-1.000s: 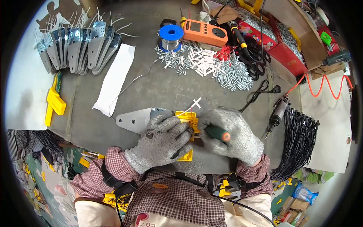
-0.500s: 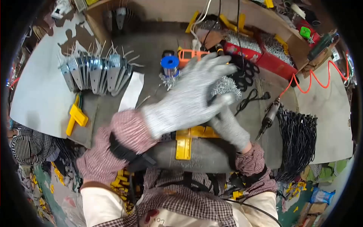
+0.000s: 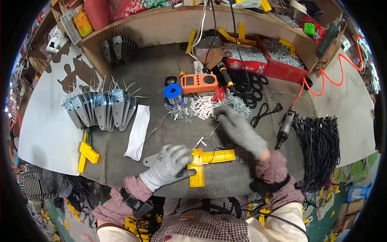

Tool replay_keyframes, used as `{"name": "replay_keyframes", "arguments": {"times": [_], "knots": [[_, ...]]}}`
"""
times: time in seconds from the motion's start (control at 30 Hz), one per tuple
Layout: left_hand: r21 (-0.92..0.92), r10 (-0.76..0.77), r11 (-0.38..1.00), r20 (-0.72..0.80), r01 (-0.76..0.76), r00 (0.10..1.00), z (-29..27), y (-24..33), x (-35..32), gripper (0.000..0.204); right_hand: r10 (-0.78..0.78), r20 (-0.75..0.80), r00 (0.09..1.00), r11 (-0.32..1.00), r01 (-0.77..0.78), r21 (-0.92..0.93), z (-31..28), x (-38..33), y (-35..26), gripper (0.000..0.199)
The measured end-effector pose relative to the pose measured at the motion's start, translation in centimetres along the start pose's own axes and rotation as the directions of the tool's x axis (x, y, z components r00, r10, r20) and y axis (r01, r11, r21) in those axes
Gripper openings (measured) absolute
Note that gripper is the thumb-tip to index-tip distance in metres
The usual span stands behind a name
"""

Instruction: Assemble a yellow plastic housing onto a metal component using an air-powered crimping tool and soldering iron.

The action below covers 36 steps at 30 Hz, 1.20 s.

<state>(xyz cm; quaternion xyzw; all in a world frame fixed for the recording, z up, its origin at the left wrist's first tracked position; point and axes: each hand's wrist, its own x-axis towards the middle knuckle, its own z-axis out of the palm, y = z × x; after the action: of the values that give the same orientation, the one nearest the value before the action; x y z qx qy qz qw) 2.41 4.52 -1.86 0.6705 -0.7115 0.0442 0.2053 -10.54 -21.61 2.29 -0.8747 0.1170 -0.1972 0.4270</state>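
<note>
A yellow T-shaped plastic handle shell (image 3: 217, 156) lies at the near middle of the table, with thin wires and a white sleeve (image 3: 200, 141) at its upper edge. My left hand (image 3: 167, 164), in a grey glove, is closed on the shell's left side; a grey metal blade (image 3: 150, 160) sticks out beyond it. Farther off, my gloved right hand (image 3: 240, 131) has its fingertips pressed together at the edge of a pile of small white sleeves (image 3: 201, 108). Whatever those fingertips hold is hidden. Silver screws (image 3: 240, 105) surround the sleeves.
Behind the pile are an orange meter (image 3: 199, 83), a blue solder spool (image 3: 173, 94) and red screw boxes (image 3: 282, 64). Metal blades with wires (image 3: 100, 107) stand left, near a white strip (image 3: 138, 131). A screwdriver with a coiled red hose (image 3: 285, 127) and black cables (image 3: 318, 149) lie right.
My hands, crossed and blurred before, have parted. The left has drawn back to the yellow shell; the right is now at the sleeve pile. The view has tilted to show more of the shelf.
</note>
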Motion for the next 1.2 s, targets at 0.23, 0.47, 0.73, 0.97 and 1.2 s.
{"name": "replay_keyframes", "arguments": {"times": [0.23, 0.47, 0.73, 0.97, 1.2], "knots": [[-0.057, 0.265, 0.964, 0.157, -0.259, 0.951, -0.6, 0.5, 1.0, 0.033, 0.064, 0.215, 0.974, 0.900, 0.037, -0.435, -4.6, -7.3, -0.1, 0.030], [-0.318, -0.261, 0.850, 0.439, 0.420, 0.860, -2.0, -1.4, 7.4, 0.061, 0.167, 0.223, 0.960, 0.860, -0.032, -0.509, -5.0, -7.2, -0.1, 0.035], [-0.170, 0.202, 0.969, 0.135, -0.178, 0.970, -0.6, 0.6, 1.7, 0.078, 0.128, 0.217, 0.968, 0.889, -0.015, -0.457, -4.5, -7.0, 1.8, 0.029], [-0.798, -0.399, 0.525, 0.077, 0.297, 0.914, -2.6, -0.5, 6.5, 0.045, -0.046, 0.176, 0.983, 0.861, 0.129, -0.492, -7.0, -6.8, -1.6, 0.030], [-0.317, -0.252, 0.911, 0.082, 0.265, 0.964, 0.0, -2.8, 7.0, 0.057, -0.051, 0.224, 0.973, 0.897, 0.144, -0.419, -6.5, -9.2, -1.9, 0.030]]}}
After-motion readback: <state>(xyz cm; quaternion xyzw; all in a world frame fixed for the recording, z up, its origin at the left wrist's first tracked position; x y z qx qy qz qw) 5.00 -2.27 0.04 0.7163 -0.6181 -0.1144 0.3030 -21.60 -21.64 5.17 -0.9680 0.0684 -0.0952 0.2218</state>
